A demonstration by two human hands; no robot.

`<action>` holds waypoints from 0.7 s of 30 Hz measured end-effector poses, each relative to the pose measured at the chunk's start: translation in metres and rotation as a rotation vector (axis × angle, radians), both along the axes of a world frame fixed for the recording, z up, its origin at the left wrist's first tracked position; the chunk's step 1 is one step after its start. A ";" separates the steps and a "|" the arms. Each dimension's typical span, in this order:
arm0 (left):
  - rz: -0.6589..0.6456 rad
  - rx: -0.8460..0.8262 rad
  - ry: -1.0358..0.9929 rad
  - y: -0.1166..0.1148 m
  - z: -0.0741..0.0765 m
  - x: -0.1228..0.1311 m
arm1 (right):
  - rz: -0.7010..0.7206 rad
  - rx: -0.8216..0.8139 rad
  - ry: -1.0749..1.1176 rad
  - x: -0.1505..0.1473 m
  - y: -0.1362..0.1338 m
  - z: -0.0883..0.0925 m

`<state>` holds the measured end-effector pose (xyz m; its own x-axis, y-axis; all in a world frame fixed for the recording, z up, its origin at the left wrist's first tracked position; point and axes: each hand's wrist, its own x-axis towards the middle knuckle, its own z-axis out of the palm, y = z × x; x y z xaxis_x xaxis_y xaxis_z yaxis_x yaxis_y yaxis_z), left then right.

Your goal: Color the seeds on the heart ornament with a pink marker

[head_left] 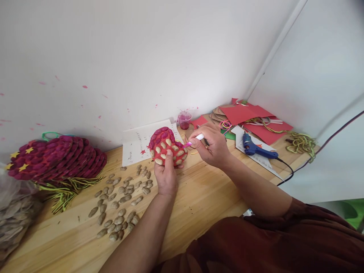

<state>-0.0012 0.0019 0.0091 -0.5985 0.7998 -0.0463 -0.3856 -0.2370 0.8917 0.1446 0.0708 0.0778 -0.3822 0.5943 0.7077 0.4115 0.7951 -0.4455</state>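
Note:
My left hand (166,170) grips a round red disc (157,151) with peanut shells stuck on it, thumb on its face and fingers behind. Shells on its upper part are coated magenta, while the lower ones keep their tan colour. In my right hand (212,146) is a small paintbrush (200,137) with a white handle, pinched between thumb and fingers. Its magenta tip meets the disc's right edge. Behind the disc, against the wall, stands a clear cup of magenta paint (184,120).
Loose peanuts (122,191) lie left of my forearm. Finished magenta pieces with stars and green fringe (61,159) are stacked at far left, beside a plastic bag (17,220). Rightward are a blue glue gun (257,149) with its cord, red paper (247,113) and green yarn (301,144).

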 end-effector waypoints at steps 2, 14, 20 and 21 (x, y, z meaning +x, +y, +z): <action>0.004 0.002 0.026 0.000 -0.001 0.000 | 0.007 0.029 -0.023 0.000 0.000 0.000; 0.005 -0.015 0.136 -0.001 -0.003 -0.001 | 0.055 0.160 -0.035 0.001 0.003 -0.004; 0.010 -0.020 0.167 -0.001 -0.001 0.000 | 0.053 0.174 -0.031 0.000 0.003 -0.004; 0.010 -0.023 0.171 -0.001 -0.001 0.000 | 0.058 0.177 -0.033 0.000 0.003 -0.003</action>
